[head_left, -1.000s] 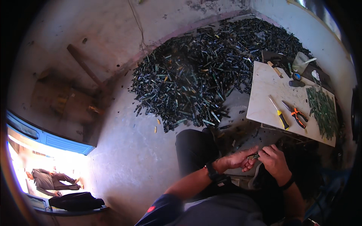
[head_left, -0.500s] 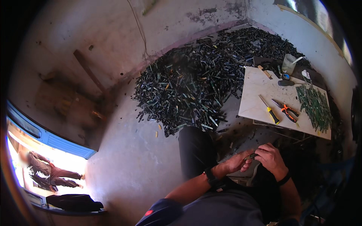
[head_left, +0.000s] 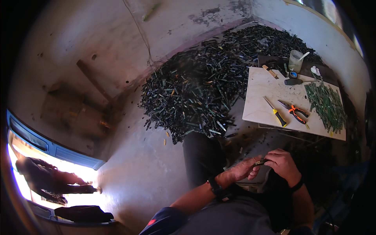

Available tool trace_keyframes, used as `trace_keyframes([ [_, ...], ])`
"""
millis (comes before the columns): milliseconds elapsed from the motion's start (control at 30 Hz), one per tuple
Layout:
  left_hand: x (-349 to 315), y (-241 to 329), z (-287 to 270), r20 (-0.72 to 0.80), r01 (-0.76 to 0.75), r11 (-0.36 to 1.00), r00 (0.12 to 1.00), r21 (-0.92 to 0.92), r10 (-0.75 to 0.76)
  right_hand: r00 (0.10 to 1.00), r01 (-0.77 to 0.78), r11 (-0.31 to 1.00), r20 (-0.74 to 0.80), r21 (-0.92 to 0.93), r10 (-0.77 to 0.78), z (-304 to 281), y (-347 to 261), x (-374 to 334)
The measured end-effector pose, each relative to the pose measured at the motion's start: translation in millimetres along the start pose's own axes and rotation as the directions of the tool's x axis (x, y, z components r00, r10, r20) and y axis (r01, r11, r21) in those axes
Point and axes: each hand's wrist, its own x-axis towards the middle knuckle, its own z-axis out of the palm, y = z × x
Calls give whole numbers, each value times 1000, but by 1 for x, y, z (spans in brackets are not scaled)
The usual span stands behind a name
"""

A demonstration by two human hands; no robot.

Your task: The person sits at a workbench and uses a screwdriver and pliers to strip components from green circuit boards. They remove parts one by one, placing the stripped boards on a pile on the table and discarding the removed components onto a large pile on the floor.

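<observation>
My left hand (head_left: 243,169) is closed around one end of a small, narrow dark strip (head_left: 259,162) with yellowish flecks; its exact kind is too small to make out. On the strip's other end, the fingers of my right hand (head_left: 282,163) pinch together. Both hands meet above my lap, just below the board (head_left: 255,105). Lying on that pale board are a yellow-and-black screwdriver (head_left: 277,114), orange-handled pliers (head_left: 294,111) and a heap of thin green strips (head_left: 326,105).
A large pile of dark strips (head_left: 196,90) covers the floor ahead. Toward the board's back are a cloudy cup (head_left: 295,62), a blue-centred tape roll (head_left: 293,74) and a black-handled tool (head_left: 293,82). At far left, another person (head_left: 51,176) is by the bright doorway, near a blue door (head_left: 72,156).
The person at the doorway has moved nearer. My view has shifted slightly, while both hands stay together on the dark strip.
</observation>
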Motion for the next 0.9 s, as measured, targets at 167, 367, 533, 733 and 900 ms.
trace_keyframes([
  [167, 6, 6, 5, -3, -10, 999, 1000, 42, 10, 995, -56, 998, -87, 35, 59, -1, -1, -2],
  [367, 4, 2, 1, 11, -19, 999, 1000, 40, 19, 998, -48, 997, -37, 55, 50, 0, 3, -1],
  [533, 2, -6, 1, -51, -25, 1000, 998, 4, 25, 993, -113, 986, -2, 125, 114, 3, -2, 2],
  [733, 2, -15, -1, -116, 1, 999, 993, -52, -7, 959, -276, 936, 126, 217, 254, 6, -11, 2],
  [900, -1, -2, 14, -165, -5, 995, 986, -95, -11, 938, -345, 916, 108, 206, 329, 9, -6, 1],
])
